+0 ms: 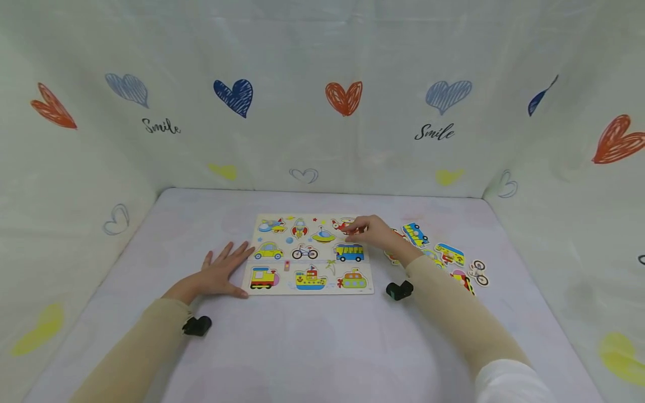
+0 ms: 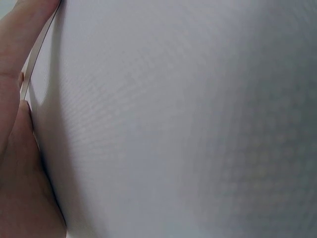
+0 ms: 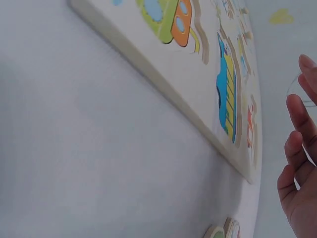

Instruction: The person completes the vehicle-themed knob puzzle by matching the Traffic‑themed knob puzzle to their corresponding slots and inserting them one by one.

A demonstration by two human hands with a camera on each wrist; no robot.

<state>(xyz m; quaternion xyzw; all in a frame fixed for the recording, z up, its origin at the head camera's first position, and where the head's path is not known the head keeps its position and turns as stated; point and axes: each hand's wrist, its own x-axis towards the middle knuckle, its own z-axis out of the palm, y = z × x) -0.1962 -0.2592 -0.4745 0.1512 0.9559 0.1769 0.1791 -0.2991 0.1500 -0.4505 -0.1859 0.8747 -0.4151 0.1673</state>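
A pale puzzle board (image 1: pixel 282 235) with several vehicle pictures in recesses lies on the table. My left hand (image 1: pixel 221 271) lies spread at the board's left side, its fingertips and thumb touching that edge. In the left wrist view, part of the left hand (image 2: pixel 17 163) shows at the left. My right hand (image 1: pixel 375 230) is over the board's upper right corner, thumb and forefinger close together by the red helicopter picture (image 1: pixel 341 225). In the right wrist view, the right hand's (image 3: pixel 304 188) fingers are bent, and no piece shows between them. Whether it pinches something is unclear.
Loose vehicle pieces lie right of the board: a blue bus piece (image 1: pixel 415 235), a bicycle piece (image 1: pixel 478 272) and several others, some hidden by the right forearm. A white curtain (image 1: pixel 302 140) with hearts stands behind the table (image 1: pixel 302 347). Black wrist cameras hang under both sleeves.
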